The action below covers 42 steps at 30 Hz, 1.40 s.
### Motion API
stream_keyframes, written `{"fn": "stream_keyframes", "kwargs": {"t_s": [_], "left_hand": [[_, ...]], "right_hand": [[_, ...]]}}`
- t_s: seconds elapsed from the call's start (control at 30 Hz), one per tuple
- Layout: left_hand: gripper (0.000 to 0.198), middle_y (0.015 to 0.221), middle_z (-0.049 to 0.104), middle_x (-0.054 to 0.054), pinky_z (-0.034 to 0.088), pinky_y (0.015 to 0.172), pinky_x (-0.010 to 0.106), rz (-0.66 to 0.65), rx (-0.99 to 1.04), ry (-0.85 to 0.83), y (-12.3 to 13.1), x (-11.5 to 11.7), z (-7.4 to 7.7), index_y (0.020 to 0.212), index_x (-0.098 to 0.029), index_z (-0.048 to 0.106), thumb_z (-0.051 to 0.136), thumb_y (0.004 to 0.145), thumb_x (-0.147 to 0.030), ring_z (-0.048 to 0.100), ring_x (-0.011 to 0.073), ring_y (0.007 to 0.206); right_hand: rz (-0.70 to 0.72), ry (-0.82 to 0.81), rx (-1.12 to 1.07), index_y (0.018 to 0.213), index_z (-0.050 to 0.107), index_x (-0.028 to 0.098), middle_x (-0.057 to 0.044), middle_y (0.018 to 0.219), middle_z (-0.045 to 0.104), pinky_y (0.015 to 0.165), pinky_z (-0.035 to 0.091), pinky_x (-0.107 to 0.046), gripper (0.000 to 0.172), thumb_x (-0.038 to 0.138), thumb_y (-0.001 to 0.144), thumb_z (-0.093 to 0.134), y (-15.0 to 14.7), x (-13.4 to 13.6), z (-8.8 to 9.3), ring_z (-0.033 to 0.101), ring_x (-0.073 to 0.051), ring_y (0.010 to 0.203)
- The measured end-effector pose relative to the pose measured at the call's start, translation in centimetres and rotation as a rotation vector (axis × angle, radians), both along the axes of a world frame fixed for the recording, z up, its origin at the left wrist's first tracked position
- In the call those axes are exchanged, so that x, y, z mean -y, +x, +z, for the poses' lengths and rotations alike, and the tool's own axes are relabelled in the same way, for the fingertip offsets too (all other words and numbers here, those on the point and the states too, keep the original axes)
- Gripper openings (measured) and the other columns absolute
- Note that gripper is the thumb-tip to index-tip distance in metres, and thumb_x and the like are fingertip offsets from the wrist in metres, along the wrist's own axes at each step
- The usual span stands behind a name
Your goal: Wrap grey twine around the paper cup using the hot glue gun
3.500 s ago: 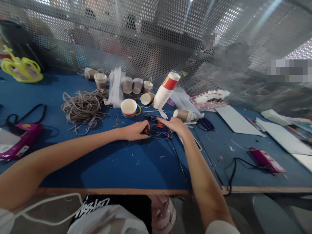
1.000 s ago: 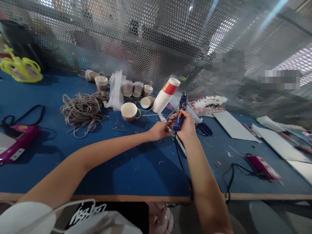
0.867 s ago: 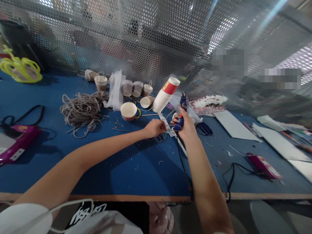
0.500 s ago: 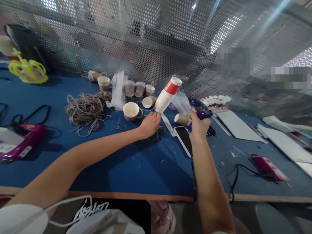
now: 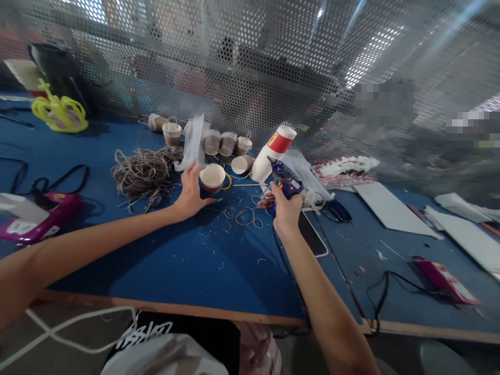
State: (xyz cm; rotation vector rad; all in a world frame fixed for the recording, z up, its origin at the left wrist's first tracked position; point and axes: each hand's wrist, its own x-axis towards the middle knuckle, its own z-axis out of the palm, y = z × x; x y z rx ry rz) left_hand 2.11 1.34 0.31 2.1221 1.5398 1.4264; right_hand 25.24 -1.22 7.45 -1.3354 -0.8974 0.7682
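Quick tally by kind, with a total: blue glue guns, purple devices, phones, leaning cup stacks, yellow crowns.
Blue glue gun, in right hand: 1
Purple devices: 2
Phone: 1
Leaning cup stack: 1
Yellow crown: 1
Total: 6

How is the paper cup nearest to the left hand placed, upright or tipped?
Upright: the paper cup shows its open mouth facing up, near the left hand.

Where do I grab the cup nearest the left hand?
I'd hold the cup around its outer wall, under the rim, from the left: it stands mouth up, the left hand is open there, and the yellow ring is at its right.
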Motion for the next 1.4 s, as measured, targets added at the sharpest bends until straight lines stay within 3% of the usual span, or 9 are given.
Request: {"fn": "stream_keyframes", "kwargs": {"t_s": [0.1,0.2,0.3,0.4,0.53,0.7,0.97,1.23,1.4], "left_hand": [[0.081,0.140,0.052,0.015,0.041,0.115,0.056,-0.194,0.000,-0.089,-0.2,-1.4,0.4,0.129,-0.023,0.033,0.082,0.066,-0.013,0.052,0.0340,0.134],[0.073,0.138,0.053,0.014,0.047,0.110,0.050,-0.261,0.105,-0.109,0.1,-2.0,1.1,0.127,-0.022,0.034,0.077,0.069,-0.017,0.058,0.0303,0.127],[0.079,0.137,0.050,0.014,0.052,0.103,0.047,-0.344,0.378,-0.173,0.2,-1.3,1.6,0.127,-0.023,0.030,0.081,0.067,-0.030,0.058,0.0305,0.125],[0.082,0.127,0.056,0.009,0.055,0.099,0.046,-0.524,0.707,-0.340,0.0,0.2,1.6,0.127,-0.027,0.027,0.081,0.067,-0.041,0.062,0.0281,0.119],[0.080,0.126,0.061,0.006,0.051,0.104,0.045,-0.591,0.962,-0.554,-0.5,1.9,1.1,0.130,-0.029,0.036,0.082,0.065,-0.042,0.060,0.0285,0.123],[0.081,0.119,0.067,0.009,0.052,0.101,0.044,-0.636,0.972,-0.755,-0.8,2.4,0.6,0.121,-0.024,0.053,0.088,0.056,-0.055,0.063,0.0324,0.118],[0.087,0.111,0.071,0.010,0.055,0.093,0.041,-0.651,0.924,-0.724,-0.8,2.3,0.8,0.121,-0.019,0.055,0.096,0.046,-0.037,0.068,0.0274,0.101],[0.080,0.118,0.069,0.010,0.055,0.095,0.041,-0.622,0.991,-0.784,-0.5,2.1,1.1,0.123,-0.021,0.056,0.093,0.054,-0.037,0.067,0.0281,0.110],[0.069,0.106,0.073,0.009,0.057,0.093,0.040,-0.650,0.981,-0.778,-0.7,2.1,1.6,0.109,-0.018,0.065,0.095,0.049,-0.035,0.070,0.0253,0.098]], "right_hand": [[0.057,-0.016,-0.026,0.072,0.051,0.023,0.007,0.051,0.059,0.040,0.053,-0.026,0.035,0.044,0.064,0.077,-0.7,0.3,-0.6,0.057,-0.012,0.040],[0.078,-0.014,-0.031,0.069,0.049,0.023,0.006,0.047,0.058,0.041,0.055,-0.027,0.039,0.045,0.061,0.080,-1.1,0.5,-1.2,0.057,-0.013,0.039],[0.113,-0.002,-0.027,0.068,0.048,0.024,0.007,0.044,0.056,0.039,0.054,-0.026,0.042,0.048,0.062,0.082,-1.3,0.8,-1.6,0.056,-0.012,0.036],[0.142,0.006,-0.021,0.069,0.045,0.025,0.012,0.036,0.047,0.032,0.045,-0.023,0.046,0.049,0.063,0.084,-1.6,1.3,-1.6,0.044,-0.010,0.028],[0.195,-0.005,-0.020,0.069,0.045,0.025,0.015,0.033,0.039,0.029,0.039,-0.022,0.046,0.049,0.063,0.085,-2.2,1.9,-1.7,0.032,-0.006,0.025],[0.233,0.026,0.007,0.073,0.048,0.025,0.014,0.043,0.044,0.028,0.038,-0.022,0.049,0.049,0.060,0.088,-2.6,2.4,-2.0,0.032,-0.004,0.027],[0.292,0.002,-0.025,0.080,0.051,0.024,0.015,0.043,0.046,0.028,0.038,-0.022,0.047,0.045,0.062,0.089,-2.2,2.8,-2.5,0.031,-0.004,0.027],[0.277,-0.048,-0.050,0.060,0.046,0.023,0.014,0.033,0.037,0.027,0.035,-0.020,0.046,0.045,0.067,0.085,-2.5,2.6,-2.2,0.029,-0.003,0.025],[0.303,-0.073,-0.107,0.057,0.046,0.023,0.014,0.033,0.034,0.028,0.033,-0.019,0.046,0.043,0.065,0.087,-2.6,2.6,-1.5,0.026,-0.002,0.027]]}}
